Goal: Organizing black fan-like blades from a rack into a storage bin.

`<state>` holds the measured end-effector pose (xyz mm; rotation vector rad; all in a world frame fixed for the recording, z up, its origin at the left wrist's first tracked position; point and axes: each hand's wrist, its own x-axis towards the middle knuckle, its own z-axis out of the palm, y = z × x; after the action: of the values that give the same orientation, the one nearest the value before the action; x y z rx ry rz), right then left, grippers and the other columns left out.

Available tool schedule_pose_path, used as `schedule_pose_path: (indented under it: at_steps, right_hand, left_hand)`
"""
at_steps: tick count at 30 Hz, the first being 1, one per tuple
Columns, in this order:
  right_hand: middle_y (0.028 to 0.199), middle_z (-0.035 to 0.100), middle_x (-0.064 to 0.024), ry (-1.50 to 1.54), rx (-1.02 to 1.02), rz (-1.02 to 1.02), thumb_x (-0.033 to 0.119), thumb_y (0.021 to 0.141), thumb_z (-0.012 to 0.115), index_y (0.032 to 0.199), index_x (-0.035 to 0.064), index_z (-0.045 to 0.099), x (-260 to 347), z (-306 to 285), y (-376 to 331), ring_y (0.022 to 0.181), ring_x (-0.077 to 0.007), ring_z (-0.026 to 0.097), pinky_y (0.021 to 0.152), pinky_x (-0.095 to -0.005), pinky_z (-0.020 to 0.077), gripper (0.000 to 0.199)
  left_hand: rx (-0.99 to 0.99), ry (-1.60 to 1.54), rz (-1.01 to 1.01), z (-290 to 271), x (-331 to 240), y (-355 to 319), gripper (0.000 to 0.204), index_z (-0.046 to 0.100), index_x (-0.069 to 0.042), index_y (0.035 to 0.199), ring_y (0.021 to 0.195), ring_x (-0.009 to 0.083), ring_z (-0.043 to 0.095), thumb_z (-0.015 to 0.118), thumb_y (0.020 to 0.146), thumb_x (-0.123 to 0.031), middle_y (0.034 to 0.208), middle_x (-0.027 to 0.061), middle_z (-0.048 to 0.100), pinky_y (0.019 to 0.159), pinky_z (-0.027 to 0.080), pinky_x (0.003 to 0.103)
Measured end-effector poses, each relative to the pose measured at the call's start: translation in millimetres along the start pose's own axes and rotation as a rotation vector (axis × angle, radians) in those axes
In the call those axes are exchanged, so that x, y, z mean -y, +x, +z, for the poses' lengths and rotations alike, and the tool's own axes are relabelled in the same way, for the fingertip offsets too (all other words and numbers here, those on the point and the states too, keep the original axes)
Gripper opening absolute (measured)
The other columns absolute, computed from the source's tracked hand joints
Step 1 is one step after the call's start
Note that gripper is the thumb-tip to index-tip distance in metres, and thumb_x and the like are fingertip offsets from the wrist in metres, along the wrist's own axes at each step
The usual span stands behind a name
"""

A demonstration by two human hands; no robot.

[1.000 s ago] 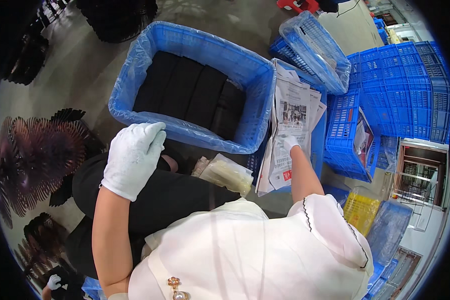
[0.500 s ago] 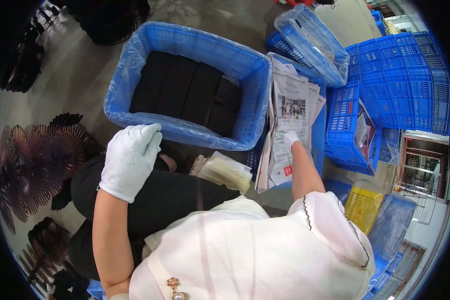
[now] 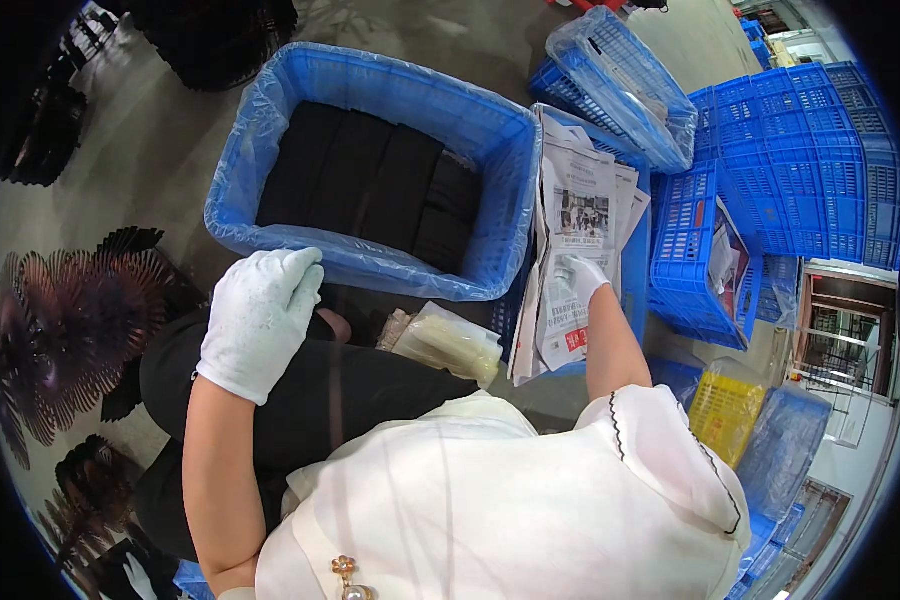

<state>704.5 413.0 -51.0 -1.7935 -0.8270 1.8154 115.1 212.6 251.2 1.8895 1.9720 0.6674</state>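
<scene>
My left hand, in a white glove, is closed with its fingers together at the near rim of a blue crate lined with clear plastic. What those fingers hold, if anything, is hidden. Rows of folded black pieces lie in the crate. To the right, my white-gloved right hand rests on a stack of newspapers, fingers stretched over the top sheet. The newspapers lie over another blue crate.
A clear plastic packet of pale material lies by my leg. Blue crates are stacked at the right, near a yellow crate. Dark, fan-like bundles stand on the left floor. A pale, hand-like shape shows at the lower left.
My right hand has shifted slightly up over the newspapers, and its fingers show more. The left hand stays at the crate's rim. A pale shape has appeared at the lower left.
</scene>
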Motion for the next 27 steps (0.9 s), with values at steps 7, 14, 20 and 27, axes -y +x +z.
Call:
schedule_pose_path:
  at_steps: [7, 14, 20, 27]
  right_hand:
    - [0.116, 0.069, -0.0082, -0.878, 0.102, 0.077, 0.018, 0.086, 0.068, 0.124, 0.0021, 0.064, 15, 16, -26, 0.095, -0.0220, 0.065, 0.083, -0.0327, 0.0543, 0.042]
    - [0.119, 0.067, -0.0083, -1.070, 0.267, 0.271, 0.021, 0.084, 0.070, 0.128, 0.0032, 0.060, -11, 49, -80, 0.100, -0.0251, 0.063, 0.088, -0.0345, 0.0530, 0.049]
    - [0.109, 0.068, -0.0099, -1.207, 0.209, 0.196, 0.022, 0.082, 0.068, 0.119, 0.0031, 0.063, -17, 38, -106, 0.092, -0.0285, 0.063, 0.084, -0.0358, 0.0528, 0.043]
    - [0.098, 0.070, -0.0118, -1.360, 0.130, 0.098, 0.024, 0.079, 0.067, 0.109, 0.0030, 0.066, -42, 74, -139, 0.083, -0.0325, 0.063, 0.079, -0.0373, 0.0527, 0.036]
  left_hand:
    - [0.007, -0.017, 0.012, 3, -2, 2, 0.019, 0.071, -0.002, 0.103, 0.083, 0.0277, 0.065, 0.065, 0.086, -0.007, 0.096, 0.0093, 0.072, 0.078, 0.052, 0.035]
    - [0.032, 0.010, 0.041, 5, -8, 4, 0.018, 0.071, -0.001, 0.102, 0.082, 0.0272, 0.065, 0.065, 0.086, -0.006, 0.095, 0.0088, 0.072, 0.078, 0.051, 0.035]
    - [0.043, -0.011, 0.092, 8, -18, 6, 0.017, 0.071, -0.001, 0.102, 0.083, 0.0269, 0.064, 0.065, 0.087, -0.007, 0.096, 0.0086, 0.072, 0.079, 0.051, 0.035]
    - [0.067, 0.017, 0.173, 13, -36, 10, 0.018, 0.070, -0.002, 0.102, 0.084, 0.0277, 0.065, 0.065, 0.086, -0.008, 0.096, 0.0088, 0.072, 0.080, 0.051, 0.035]
